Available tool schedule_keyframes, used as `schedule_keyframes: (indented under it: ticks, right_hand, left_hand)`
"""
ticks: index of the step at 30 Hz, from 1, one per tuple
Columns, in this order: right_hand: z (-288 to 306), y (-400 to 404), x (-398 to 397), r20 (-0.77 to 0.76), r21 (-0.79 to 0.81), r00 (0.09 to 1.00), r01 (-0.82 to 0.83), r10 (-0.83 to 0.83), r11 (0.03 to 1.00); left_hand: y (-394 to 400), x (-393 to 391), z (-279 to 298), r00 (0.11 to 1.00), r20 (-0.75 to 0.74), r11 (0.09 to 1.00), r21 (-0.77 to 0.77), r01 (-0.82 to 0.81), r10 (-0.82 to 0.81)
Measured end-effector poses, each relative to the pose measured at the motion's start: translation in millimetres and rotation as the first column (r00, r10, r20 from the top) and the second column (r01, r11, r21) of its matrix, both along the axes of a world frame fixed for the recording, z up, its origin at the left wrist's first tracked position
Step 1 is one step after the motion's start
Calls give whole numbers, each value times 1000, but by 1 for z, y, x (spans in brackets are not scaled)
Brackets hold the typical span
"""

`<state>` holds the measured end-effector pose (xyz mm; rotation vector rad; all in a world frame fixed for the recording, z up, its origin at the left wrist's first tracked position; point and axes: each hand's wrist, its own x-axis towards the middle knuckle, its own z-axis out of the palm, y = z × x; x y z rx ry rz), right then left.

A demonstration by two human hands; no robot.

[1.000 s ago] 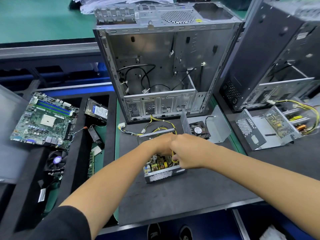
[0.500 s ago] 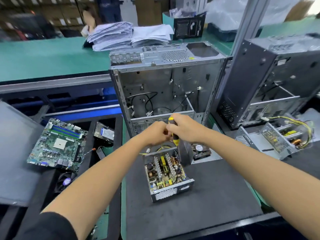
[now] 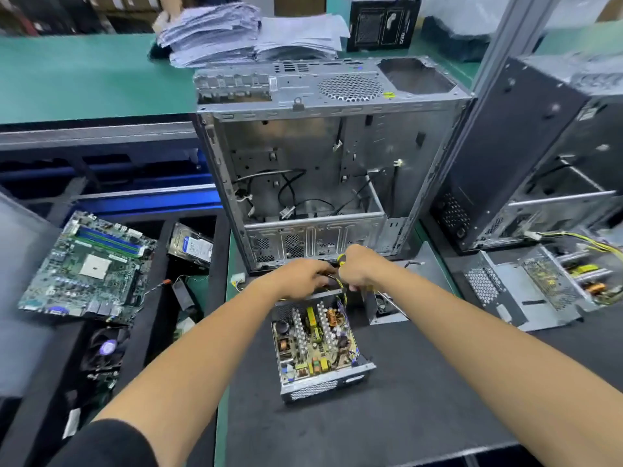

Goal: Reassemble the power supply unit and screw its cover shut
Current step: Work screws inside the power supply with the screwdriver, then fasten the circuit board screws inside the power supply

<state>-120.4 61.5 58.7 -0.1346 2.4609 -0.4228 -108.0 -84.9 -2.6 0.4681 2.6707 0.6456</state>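
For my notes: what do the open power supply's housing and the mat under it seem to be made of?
Power supply housing: likely sheet steel, bare grey finish, with thin folded walls and a punched vent grid. Mat: probably rubber or a similar anti-static sheet, matte dark grey, no glare.

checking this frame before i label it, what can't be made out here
- Head view: the left hand fingers curl over the far edge of the open power supply unit; what they grip is hidden beneath them.
- The screwdriver in the right hand: only a bit of yellow handle and a blurred shaft show; the tip cannot be placed.
- The cover behind the right forearm is mostly hidden.
- No screws can be made out: too small.
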Motion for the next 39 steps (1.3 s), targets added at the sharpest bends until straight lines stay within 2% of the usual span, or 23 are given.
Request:
schedule_keyframes:
  ticks: [4, 6, 13, 17, 23, 27, 30, 33, 36, 39]
  right_hand:
    - [-10, 4, -5, 197, -90, 979, 72, -53, 993]
    - [-13, 4, -6, 230, -92, 973, 55, -33, 994]
    - [-25, 9, -13, 257, -83, 966, 47, -24, 995]
    - [-33, 8, -13, 282, -77, 959, 46, -22, 996]
    - [-36, 11, -16, 297, -89, 955, 44, -16, 995]
    - [-25, 11, -17, 222, -135, 974, 85, -53, 987]
    - [-9, 1, -17, 15, -229, 998, 58, -57, 972]
    - [14, -16, -12, -169, -393, 984, -10, -62, 920]
    - [30, -38, -4, -198, -586, 973, -24, -115, 810]
    - [36, -70, 11, -190, -679, 978, -64, -90, 732]
  left_hand:
    - [-3, -3, -3, 996, 84, 999, 41, -14, 10]
    - [-3, -4, -2, 994, 107, 998, 53, -32, 26]
    - [8, -12, -4, 981, 154, 991, 35, -128, 122]
    - [10, -17, -5, 944, 266, 962, 136, -236, 194]
    - [4, -20, -5, 876, 394, 936, 94, -340, 279]
    - [5, -18, -7, 905, 293, 940, 47, -337, 309]
    - [7, -17, 0, 947, 214, 967, 34, -253, 240]
    - [7, -12, 16, 951, 96, 943, 133, -306, 295]
    - [-4, 3, 36, 912, 53, 888, 212, -408, 406]
    - [-30, 30, 50, 857, -16, 833, 242, -497, 516]
